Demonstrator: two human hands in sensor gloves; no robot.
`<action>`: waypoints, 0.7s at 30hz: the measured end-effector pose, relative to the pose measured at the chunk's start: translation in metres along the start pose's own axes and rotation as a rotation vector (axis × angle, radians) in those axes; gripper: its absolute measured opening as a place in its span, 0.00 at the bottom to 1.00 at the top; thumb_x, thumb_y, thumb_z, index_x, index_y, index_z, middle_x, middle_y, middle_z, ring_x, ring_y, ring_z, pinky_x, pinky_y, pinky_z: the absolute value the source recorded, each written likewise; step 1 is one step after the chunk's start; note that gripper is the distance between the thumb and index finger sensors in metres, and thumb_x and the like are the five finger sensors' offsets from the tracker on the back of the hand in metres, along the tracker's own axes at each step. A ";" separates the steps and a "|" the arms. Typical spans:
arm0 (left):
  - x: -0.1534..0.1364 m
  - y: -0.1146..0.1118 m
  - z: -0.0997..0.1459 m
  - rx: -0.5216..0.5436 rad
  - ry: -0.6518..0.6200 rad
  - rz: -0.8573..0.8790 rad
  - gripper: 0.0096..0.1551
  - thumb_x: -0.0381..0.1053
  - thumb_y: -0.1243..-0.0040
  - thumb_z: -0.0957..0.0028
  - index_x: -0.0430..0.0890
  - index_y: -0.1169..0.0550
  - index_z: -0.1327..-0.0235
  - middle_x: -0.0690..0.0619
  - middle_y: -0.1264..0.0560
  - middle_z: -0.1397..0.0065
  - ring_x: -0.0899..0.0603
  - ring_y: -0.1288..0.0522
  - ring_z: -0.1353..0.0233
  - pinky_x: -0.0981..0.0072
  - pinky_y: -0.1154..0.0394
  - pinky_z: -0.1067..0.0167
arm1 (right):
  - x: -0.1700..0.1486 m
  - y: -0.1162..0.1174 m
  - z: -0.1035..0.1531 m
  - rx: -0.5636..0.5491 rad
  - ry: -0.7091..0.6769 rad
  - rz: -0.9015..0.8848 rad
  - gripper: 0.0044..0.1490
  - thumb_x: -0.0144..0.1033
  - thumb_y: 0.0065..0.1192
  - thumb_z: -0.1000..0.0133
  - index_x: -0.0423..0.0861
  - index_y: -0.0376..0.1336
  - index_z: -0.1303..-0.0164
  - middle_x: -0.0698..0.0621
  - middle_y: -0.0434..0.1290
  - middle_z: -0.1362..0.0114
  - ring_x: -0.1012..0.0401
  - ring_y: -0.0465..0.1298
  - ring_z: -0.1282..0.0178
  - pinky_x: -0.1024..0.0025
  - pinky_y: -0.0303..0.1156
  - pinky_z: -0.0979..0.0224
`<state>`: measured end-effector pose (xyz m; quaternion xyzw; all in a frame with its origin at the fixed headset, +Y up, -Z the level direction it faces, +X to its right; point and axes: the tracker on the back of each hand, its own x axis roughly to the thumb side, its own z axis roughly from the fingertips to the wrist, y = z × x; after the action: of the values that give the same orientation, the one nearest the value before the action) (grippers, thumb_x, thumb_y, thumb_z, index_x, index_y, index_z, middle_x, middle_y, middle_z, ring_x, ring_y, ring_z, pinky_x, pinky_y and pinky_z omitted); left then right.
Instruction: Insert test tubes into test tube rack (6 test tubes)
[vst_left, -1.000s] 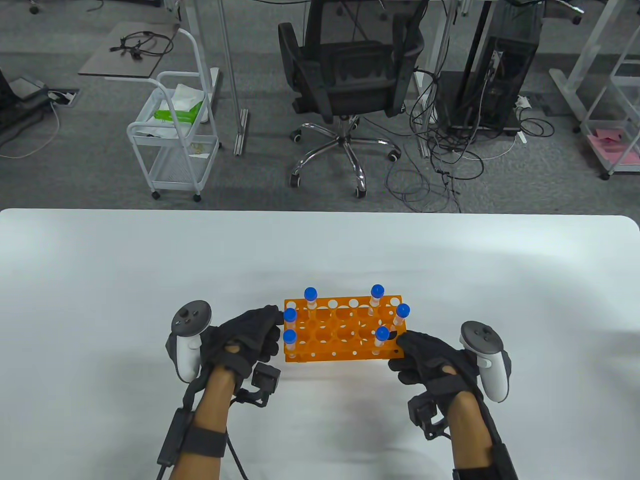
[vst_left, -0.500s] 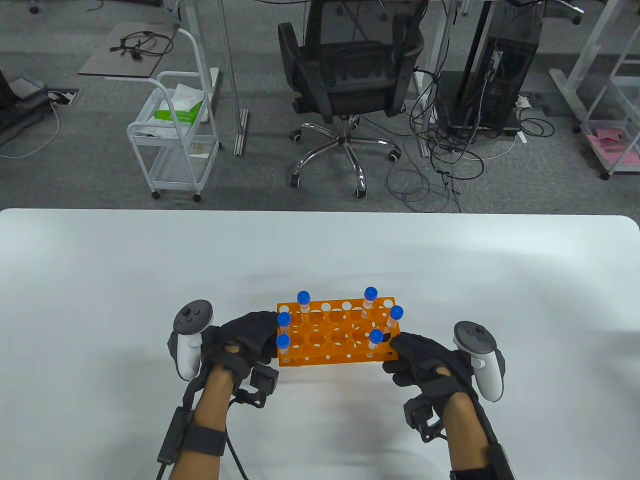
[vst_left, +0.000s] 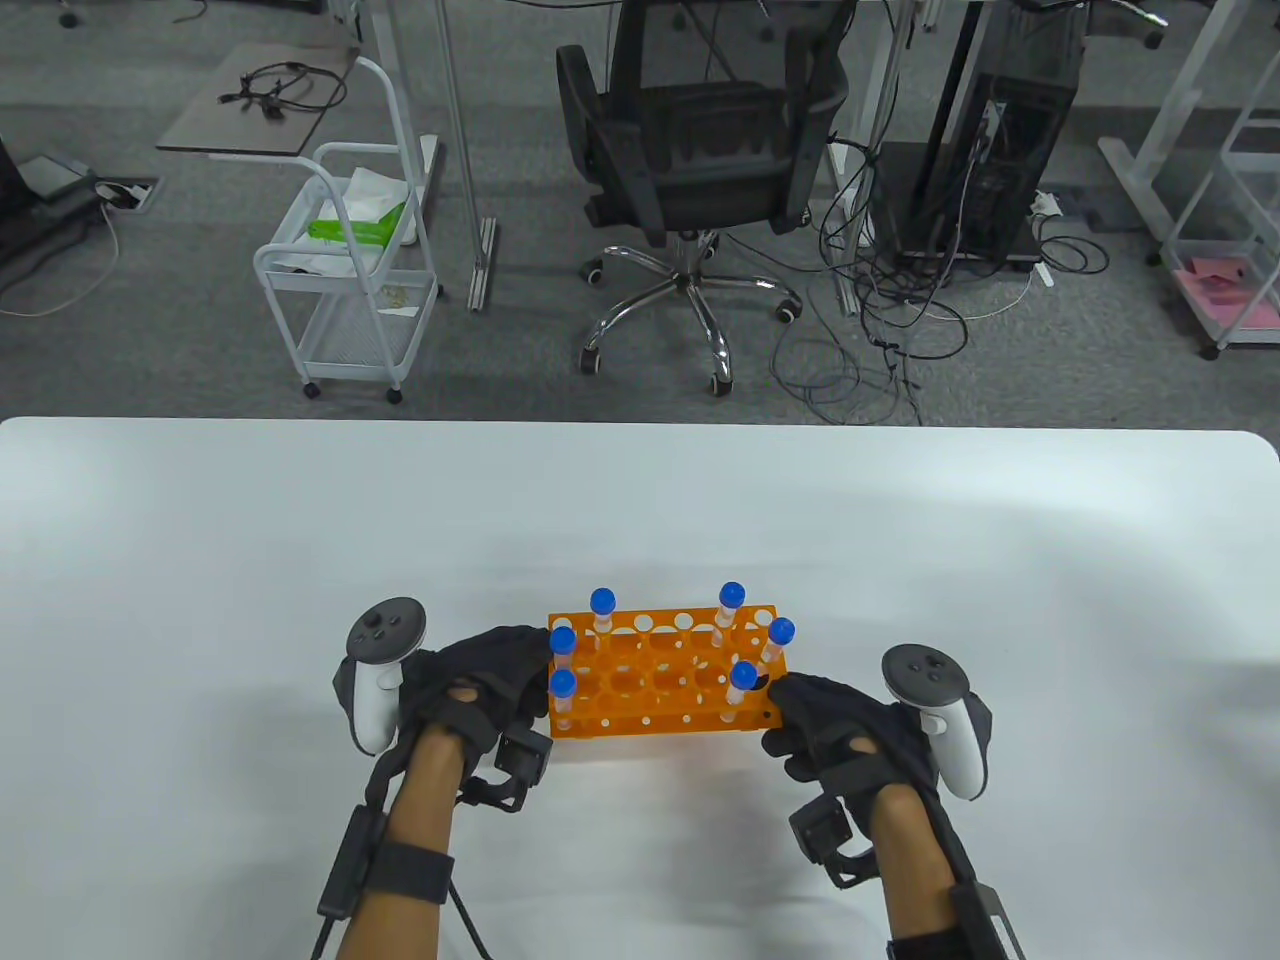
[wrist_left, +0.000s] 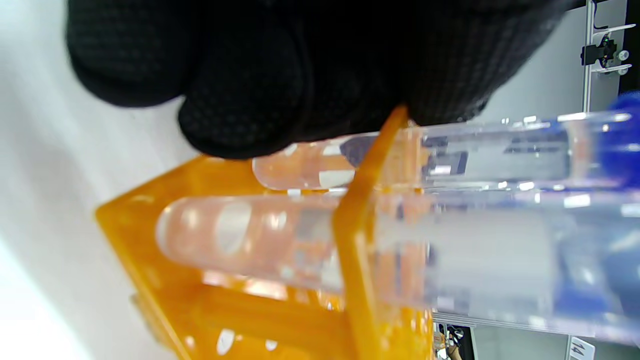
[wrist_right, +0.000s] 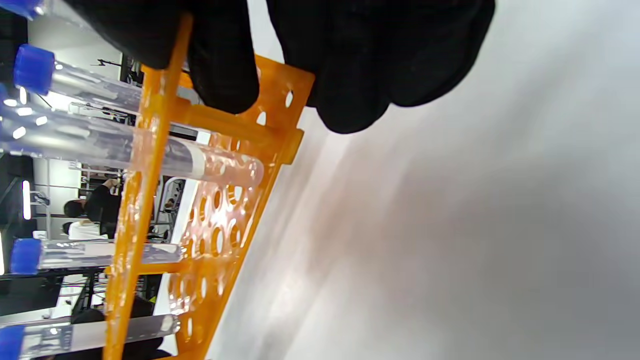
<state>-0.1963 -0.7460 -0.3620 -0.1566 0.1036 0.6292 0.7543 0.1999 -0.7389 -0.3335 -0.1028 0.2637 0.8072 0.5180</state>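
Note:
An orange test tube rack sits on the white table between my hands. Several clear tubes with blue caps stand in it, three at its left end and three at its right end. My left hand grips the rack's left end and my right hand grips its right end. In the left wrist view my fingers press the rack's edge beside a tube. In the right wrist view my fingers hold the rack's frame.
Beyond the table's far edge stand a black office chair, a white trolley and a computer tower with loose cables on the floor.
Both hands have moved the rack with its tubes a little to the left and toward me, keeping their grip on its ends.

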 end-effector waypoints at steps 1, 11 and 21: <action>-0.001 0.000 -0.001 0.004 0.005 -0.007 0.21 0.57 0.31 0.54 0.47 0.10 0.57 0.49 0.12 0.56 0.48 0.13 0.62 0.53 0.18 0.60 | -0.001 0.001 -0.002 -0.014 0.010 0.031 0.30 0.59 0.53 0.41 0.59 0.68 0.33 0.43 0.70 0.23 0.49 0.79 0.31 0.50 0.75 0.33; -0.005 -0.001 -0.003 0.031 0.033 -0.062 0.20 0.57 0.32 0.54 0.47 0.10 0.57 0.49 0.12 0.56 0.48 0.13 0.61 0.53 0.18 0.60 | -0.005 0.009 -0.011 -0.049 0.063 0.185 0.29 0.58 0.54 0.42 0.58 0.70 0.34 0.46 0.71 0.24 0.50 0.78 0.31 0.50 0.74 0.32; -0.015 0.002 -0.007 0.043 0.070 -0.085 0.20 0.57 0.32 0.54 0.47 0.10 0.57 0.49 0.12 0.55 0.48 0.13 0.61 0.52 0.18 0.59 | -0.004 0.014 -0.014 -0.065 0.081 0.257 0.29 0.58 0.53 0.42 0.58 0.70 0.35 0.48 0.71 0.24 0.52 0.78 0.31 0.51 0.74 0.32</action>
<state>-0.2005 -0.7621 -0.3637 -0.1666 0.1364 0.5883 0.7794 0.1871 -0.7539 -0.3389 -0.1177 0.2690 0.8702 0.3957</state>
